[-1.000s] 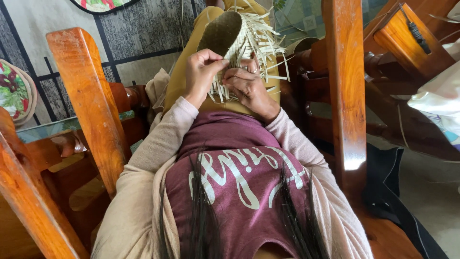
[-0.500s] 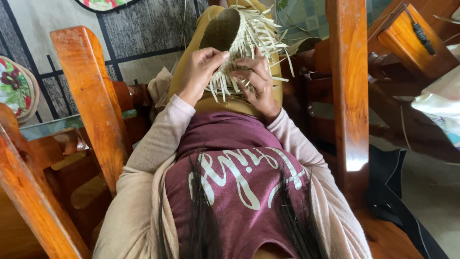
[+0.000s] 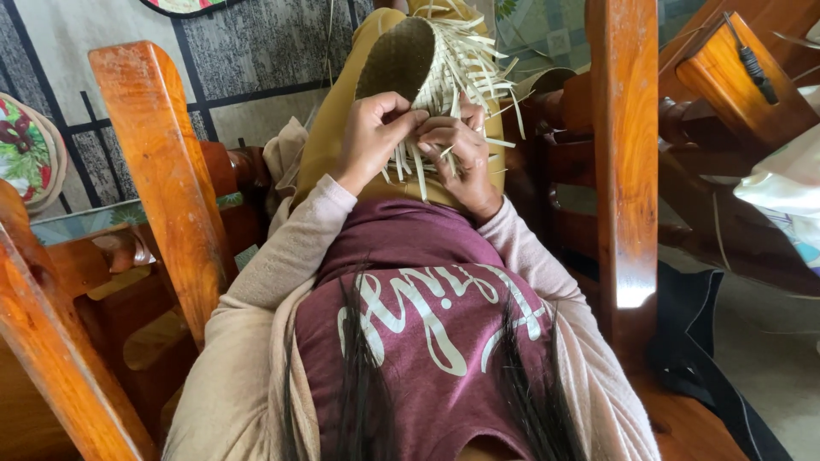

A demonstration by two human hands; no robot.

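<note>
Person is sitting among wooden chairs (image 3: 162, 179), weaving a basket (image 3: 401, 60) that is resting on the lap. Judged: the round body is already woven tight; many loose pale strips (image 3: 465, 64) are still sticking out at the rim, unwoven. Left hand (image 3: 371, 137) fingers are curling, pinching one strip. Right hand (image 3: 457, 149) fingers are bending close together, pressing strips down.

You're seated among glossy reddish-brown wooden chair posts (image 3: 628, 154); grey patterned floor mat with dark lines (image 3: 231, 60) ahead, round floral cushion (image 3: 30, 149) left, daylight glare.
</note>
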